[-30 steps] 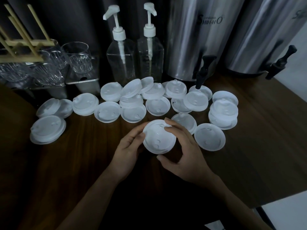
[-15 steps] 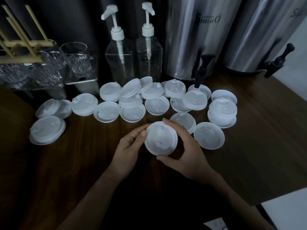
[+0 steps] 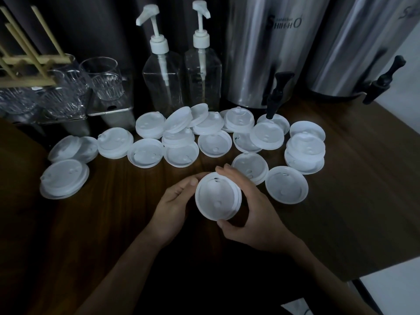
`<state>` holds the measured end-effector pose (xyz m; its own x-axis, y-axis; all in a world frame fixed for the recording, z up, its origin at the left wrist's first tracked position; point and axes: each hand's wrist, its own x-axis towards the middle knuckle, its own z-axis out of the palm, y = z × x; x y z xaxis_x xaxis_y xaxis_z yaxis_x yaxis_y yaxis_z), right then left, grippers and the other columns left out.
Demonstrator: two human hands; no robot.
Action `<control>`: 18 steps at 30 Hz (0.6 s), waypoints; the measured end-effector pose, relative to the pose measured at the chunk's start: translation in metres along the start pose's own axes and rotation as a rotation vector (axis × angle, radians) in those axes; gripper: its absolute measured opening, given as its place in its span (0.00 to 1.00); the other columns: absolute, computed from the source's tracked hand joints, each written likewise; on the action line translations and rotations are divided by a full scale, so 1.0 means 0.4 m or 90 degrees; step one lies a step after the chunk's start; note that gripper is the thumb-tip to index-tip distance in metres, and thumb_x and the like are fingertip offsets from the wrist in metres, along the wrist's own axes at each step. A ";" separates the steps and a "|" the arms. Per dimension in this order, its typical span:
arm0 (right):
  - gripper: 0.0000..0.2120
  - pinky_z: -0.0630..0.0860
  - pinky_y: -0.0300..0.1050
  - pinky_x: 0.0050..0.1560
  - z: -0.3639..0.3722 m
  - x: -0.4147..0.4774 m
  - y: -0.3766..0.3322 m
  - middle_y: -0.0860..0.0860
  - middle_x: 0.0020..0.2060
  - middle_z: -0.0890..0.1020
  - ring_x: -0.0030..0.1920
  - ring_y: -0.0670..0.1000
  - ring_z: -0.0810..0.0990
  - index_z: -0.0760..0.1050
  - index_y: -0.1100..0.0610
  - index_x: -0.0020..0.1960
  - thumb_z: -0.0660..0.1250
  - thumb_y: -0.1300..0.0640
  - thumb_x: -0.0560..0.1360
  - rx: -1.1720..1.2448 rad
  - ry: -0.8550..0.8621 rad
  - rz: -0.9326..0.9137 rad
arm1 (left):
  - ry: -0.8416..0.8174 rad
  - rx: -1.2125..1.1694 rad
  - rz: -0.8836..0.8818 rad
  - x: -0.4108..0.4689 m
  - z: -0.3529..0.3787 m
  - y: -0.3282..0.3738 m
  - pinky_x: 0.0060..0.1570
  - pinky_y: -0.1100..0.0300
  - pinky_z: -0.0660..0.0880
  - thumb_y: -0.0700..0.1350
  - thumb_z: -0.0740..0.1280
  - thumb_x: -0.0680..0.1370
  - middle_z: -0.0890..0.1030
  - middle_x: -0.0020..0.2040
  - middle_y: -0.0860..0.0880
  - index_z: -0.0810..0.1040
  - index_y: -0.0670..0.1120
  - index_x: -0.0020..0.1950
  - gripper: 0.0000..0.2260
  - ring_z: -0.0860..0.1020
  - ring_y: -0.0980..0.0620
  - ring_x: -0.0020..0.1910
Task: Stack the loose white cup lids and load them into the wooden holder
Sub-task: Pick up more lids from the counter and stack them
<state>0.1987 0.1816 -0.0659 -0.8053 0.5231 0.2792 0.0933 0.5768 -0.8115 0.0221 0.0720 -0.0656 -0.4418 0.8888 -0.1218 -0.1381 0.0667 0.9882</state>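
Observation:
A small stack of white lids (image 3: 217, 196) is held between both hands over the dark wooden table, its hollow underside tilted toward me. My left hand (image 3: 175, 205) grips its left rim with thumb and fingers. My right hand (image 3: 252, 208) wraps its right side, fingers over the top and thumb under the bottom edge. Several loose white lids (image 3: 181, 142) lie scattered behind, some upside down, some overlapping. One lies just right of my right hand (image 3: 286, 188). The wooden holder (image 3: 25, 62) with slanted rods stands at the far left back.
Clear glasses (image 3: 100, 80) on metal trays stand under and beside the holder. Two clear pump bottles (image 3: 166, 76) stand behind the lids. Two steel urns (image 3: 270, 46) with black taps are at the back right. The table's right edge (image 3: 386, 267) drops off.
The held lid stack has been tilted up on edge and raised slightly, so its underside faces me more. Both hands kept their grip and shifted a little toward me.

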 end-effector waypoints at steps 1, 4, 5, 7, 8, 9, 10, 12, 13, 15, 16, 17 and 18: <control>0.46 0.63 0.51 0.80 0.000 0.001 -0.001 0.40 0.79 0.67 0.82 0.43 0.60 0.63 0.53 0.81 0.81 0.60 0.68 -0.001 0.001 -0.003 | -0.004 -0.016 0.003 0.000 0.000 0.000 0.71 0.46 0.73 0.47 0.59 0.86 0.84 0.65 0.46 0.81 0.47 0.68 0.15 0.80 0.46 0.68; 0.46 0.63 0.50 0.80 0.003 0.004 -0.005 0.41 0.79 0.67 0.81 0.44 0.61 0.63 0.54 0.81 0.81 0.60 0.69 -0.015 0.016 -0.016 | -0.029 -0.035 0.031 0.002 0.004 0.003 0.67 0.53 0.76 0.47 0.61 0.85 0.84 0.66 0.46 0.80 0.45 0.69 0.15 0.79 0.47 0.69; 0.45 0.63 0.50 0.80 0.005 0.003 -0.003 0.42 0.79 0.67 0.81 0.45 0.62 0.63 0.55 0.81 0.81 0.60 0.69 -0.025 0.026 -0.026 | -0.030 -0.040 0.041 0.003 0.006 0.004 0.66 0.55 0.77 0.46 0.61 0.85 0.84 0.66 0.46 0.79 0.45 0.69 0.15 0.80 0.47 0.68; 0.43 0.64 0.50 0.79 0.003 -0.001 0.005 0.46 0.79 0.68 0.81 0.47 0.63 0.64 0.57 0.80 0.81 0.59 0.70 -0.047 0.050 -0.047 | -0.019 -0.069 0.050 0.005 0.010 0.004 0.66 0.56 0.77 0.46 0.60 0.83 0.84 0.66 0.46 0.79 0.43 0.70 0.18 0.80 0.48 0.68; 0.41 0.65 0.51 0.79 -0.003 -0.003 0.011 0.48 0.78 0.69 0.80 0.48 0.65 0.66 0.57 0.79 0.80 0.57 0.71 -0.061 0.065 -0.054 | -0.008 -0.090 0.050 0.007 0.011 0.003 0.65 0.57 0.78 0.45 0.60 0.82 0.83 0.66 0.46 0.78 0.42 0.70 0.19 0.80 0.47 0.69; 0.38 0.66 0.52 0.78 -0.011 -0.005 0.018 0.49 0.77 0.71 0.80 0.49 0.66 0.67 0.57 0.78 0.78 0.54 0.72 -0.079 0.087 -0.057 | 0.007 -0.115 0.050 0.008 0.011 0.001 0.63 0.58 0.79 0.45 0.61 0.81 0.83 0.67 0.46 0.78 0.42 0.70 0.19 0.80 0.47 0.69; 0.34 0.68 0.53 0.77 -0.022 -0.006 0.027 0.49 0.76 0.73 0.79 0.49 0.68 0.70 0.57 0.76 0.76 0.53 0.73 -0.103 0.117 -0.058 | 0.024 -0.140 0.047 0.008 0.011 -0.001 0.60 0.59 0.80 0.45 0.61 0.81 0.83 0.67 0.46 0.78 0.43 0.70 0.19 0.80 0.47 0.69; 0.26 0.71 0.55 0.73 -0.045 -0.004 0.050 0.52 0.71 0.77 0.75 0.51 0.72 0.76 0.58 0.71 0.73 0.53 0.74 -0.176 0.193 -0.065 | 0.046 -0.176 0.046 0.011 0.009 -0.003 0.58 0.58 0.80 0.45 0.62 0.81 0.83 0.67 0.47 0.78 0.45 0.69 0.17 0.80 0.47 0.69; 0.23 0.73 0.57 0.70 -0.056 -0.002 0.062 0.54 0.70 0.78 0.73 0.53 0.74 0.78 0.60 0.68 0.74 0.55 0.75 -0.224 0.226 -0.066 | 0.049 -0.184 0.048 0.012 0.008 -0.003 0.58 0.57 0.81 0.45 0.63 0.83 0.83 0.68 0.47 0.78 0.45 0.69 0.16 0.79 0.47 0.69; 0.22 0.74 0.59 0.68 -0.078 0.005 0.082 0.56 0.68 0.79 0.70 0.56 0.76 0.80 0.61 0.66 0.76 0.58 0.73 -0.328 0.252 -0.045 | 0.049 -0.196 0.047 0.013 0.005 -0.003 0.58 0.55 0.81 0.44 0.62 0.83 0.82 0.68 0.48 0.78 0.45 0.69 0.15 0.80 0.47 0.69; 0.23 0.73 0.60 0.69 -0.088 0.008 0.087 0.56 0.68 0.78 0.69 0.57 0.76 0.80 0.61 0.65 0.78 0.57 0.71 -0.374 0.241 -0.026 | 0.049 -0.201 0.043 0.013 0.004 -0.003 0.58 0.55 0.81 0.44 0.61 0.83 0.82 0.68 0.48 0.78 0.45 0.70 0.16 0.80 0.47 0.69; 0.24 0.71 0.59 0.70 -0.096 0.013 0.090 0.56 0.69 0.77 0.70 0.58 0.75 0.81 0.59 0.65 0.80 0.56 0.70 -0.409 0.221 -0.004 | 0.048 -0.202 0.040 0.013 0.002 -0.004 0.58 0.54 0.81 0.43 0.60 0.83 0.82 0.69 0.48 0.77 0.44 0.70 0.17 0.79 0.47 0.69; 0.24 0.69 0.58 0.71 -0.103 0.016 0.092 0.56 0.69 0.77 0.70 0.58 0.74 0.81 0.58 0.64 0.80 0.56 0.69 -0.431 0.200 0.016 | 0.048 -0.199 0.039 0.012 0.001 -0.003 0.59 0.54 0.81 0.42 0.59 0.84 0.81 0.69 0.47 0.76 0.43 0.71 0.17 0.79 0.46 0.69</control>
<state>0.2209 0.2320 -0.0728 -0.6026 0.6368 0.4810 0.5309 0.7699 -0.3541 0.0206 0.0764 -0.0673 -0.5200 0.8503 -0.0812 -0.3700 -0.1385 0.9186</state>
